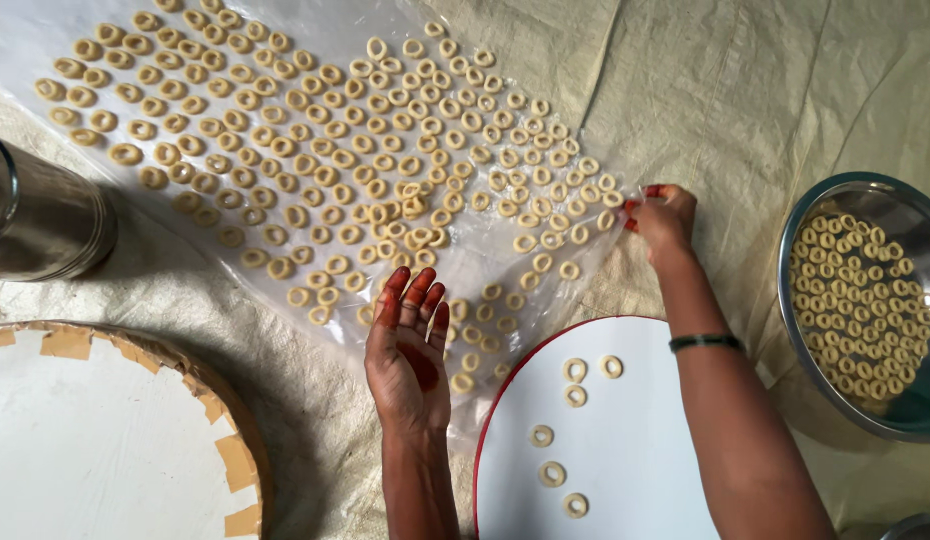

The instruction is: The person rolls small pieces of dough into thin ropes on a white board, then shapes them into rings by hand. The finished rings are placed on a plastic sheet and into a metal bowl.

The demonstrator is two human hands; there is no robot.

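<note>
The right hand [663, 218] pinches the edge of the clear plastic sheet [485, 250], which lies spread with dough rings [325, 170] too many to count. The left hand [410, 350] hovers flat above the sheet's near edge, fingers together, holding nothing. Just below the sheet, a white board [625, 470] carries six rings, its lower part cut off. Right of the sheet, a steel bowl [815, 200] holds more.

Soft, even daylight here; glare whitens the clear plastic sheet [315, 30] well beyond the fingertips. A dark shadow spills right of the steel cylinder [40, 215]; focus sharp, edges slightly bowed.
</note>
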